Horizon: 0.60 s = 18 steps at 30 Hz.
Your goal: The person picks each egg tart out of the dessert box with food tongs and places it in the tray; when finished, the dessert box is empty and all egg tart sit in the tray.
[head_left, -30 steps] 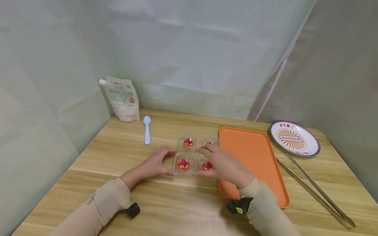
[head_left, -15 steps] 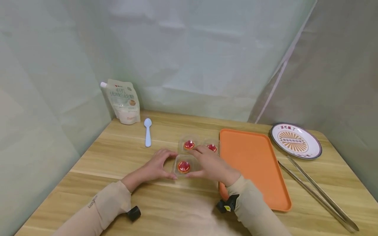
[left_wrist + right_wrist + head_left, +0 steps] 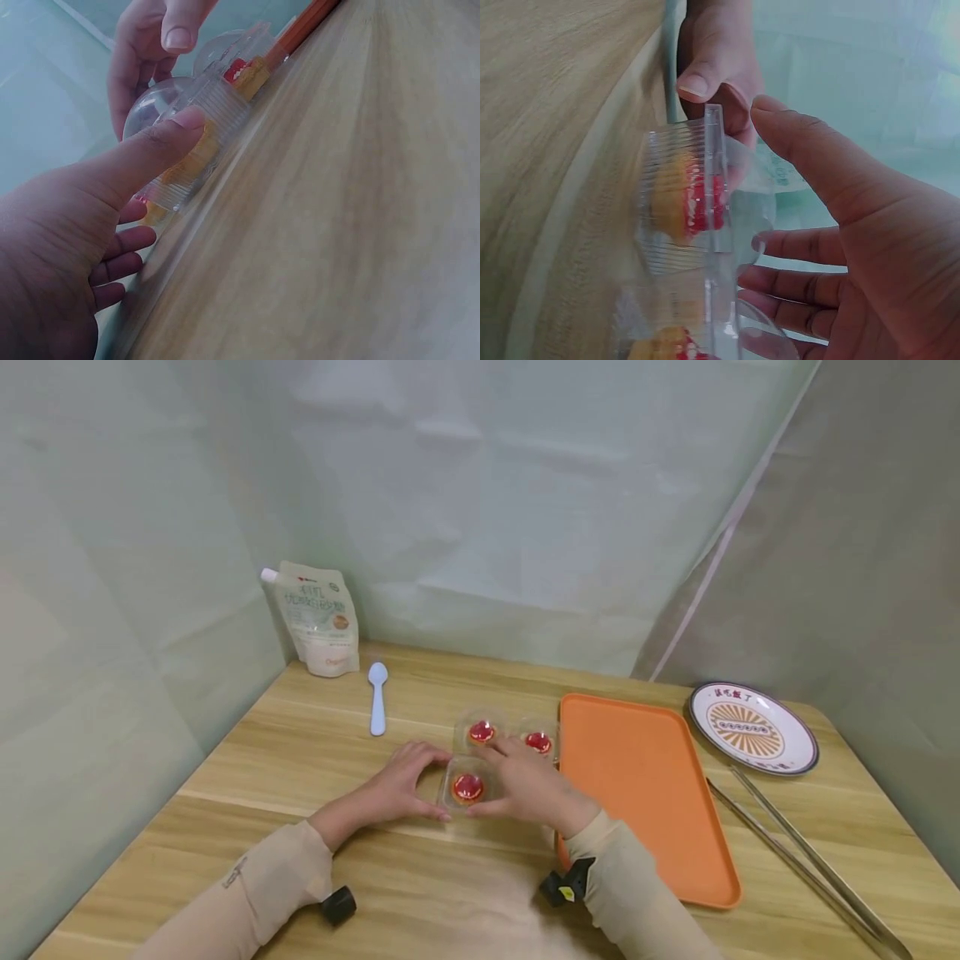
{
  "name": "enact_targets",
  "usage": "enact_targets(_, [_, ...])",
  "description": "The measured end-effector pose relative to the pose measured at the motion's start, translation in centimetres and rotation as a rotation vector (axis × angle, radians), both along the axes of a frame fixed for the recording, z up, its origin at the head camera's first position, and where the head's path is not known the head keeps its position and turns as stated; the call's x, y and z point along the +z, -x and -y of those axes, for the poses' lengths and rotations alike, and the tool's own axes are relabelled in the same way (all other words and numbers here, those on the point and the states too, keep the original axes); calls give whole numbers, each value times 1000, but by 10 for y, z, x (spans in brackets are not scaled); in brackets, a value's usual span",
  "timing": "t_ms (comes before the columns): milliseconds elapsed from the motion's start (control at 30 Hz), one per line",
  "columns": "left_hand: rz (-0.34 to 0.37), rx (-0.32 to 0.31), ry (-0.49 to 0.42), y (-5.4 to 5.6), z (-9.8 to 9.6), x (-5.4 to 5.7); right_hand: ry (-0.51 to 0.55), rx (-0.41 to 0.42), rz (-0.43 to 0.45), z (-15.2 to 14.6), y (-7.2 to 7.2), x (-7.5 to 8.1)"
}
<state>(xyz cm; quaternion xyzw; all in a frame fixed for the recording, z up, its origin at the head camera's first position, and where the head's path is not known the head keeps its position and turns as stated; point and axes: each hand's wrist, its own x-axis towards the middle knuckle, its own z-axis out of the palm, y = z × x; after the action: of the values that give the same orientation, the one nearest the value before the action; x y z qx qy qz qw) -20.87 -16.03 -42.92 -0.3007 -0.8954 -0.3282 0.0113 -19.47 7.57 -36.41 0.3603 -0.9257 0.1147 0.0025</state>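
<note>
Clear plastic boxes with domed lids, each holding a small red-topped tart, stand grouped on the wooden table. My left hand [image 3: 393, 789] is at the left side of the near-left box [image 3: 447, 792], thumb toward its front corner and index finger toward its back corner. In that box sits a tart [image 3: 467, 787] with a yellow crust. My right hand [image 3: 528, 785] spreads above the box's right side, thumb and fingers apart; the right wrist view shows its palm facing the lid. A far-left tart [image 3: 482, 732] and far-right tart [image 3: 537, 742] show behind. The hand hides the near-right box in the head view.
An orange tray [image 3: 645, 793] lies right of the boxes. Beyond it are a patterned plate [image 3: 753, 729] and long metal tongs [image 3: 810, 860]. A pale blue spoon [image 3: 377, 697] and a spouted pouch [image 3: 321, 622] are at the back left.
My right hand has moved left, from the right-hand boxes to over the near-left one, uncovering the far-right tart and covering the near-right one. My left hand has stayed nearly still.
</note>
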Motion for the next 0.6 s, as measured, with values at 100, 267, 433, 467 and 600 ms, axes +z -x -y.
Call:
enact_targets(100, [6,2,-2,0,0,0,-24,-8,-30,2,0,-4])
enact_targets(267, [8,3,-2,-1,-1,2,-63,-9,-72,5,1,-6])
enact_targets(433, [6,2,-1,-2,-1,2,-90,-29,-64,8,0,-8])
enact_targets(467, [6,2,-2,-2,-1,2,-93,-35,-63,8,0,-9])
enact_targets(600, [10,7,-4,-3,-2,0,-96,-37,-78,9,0,-12])
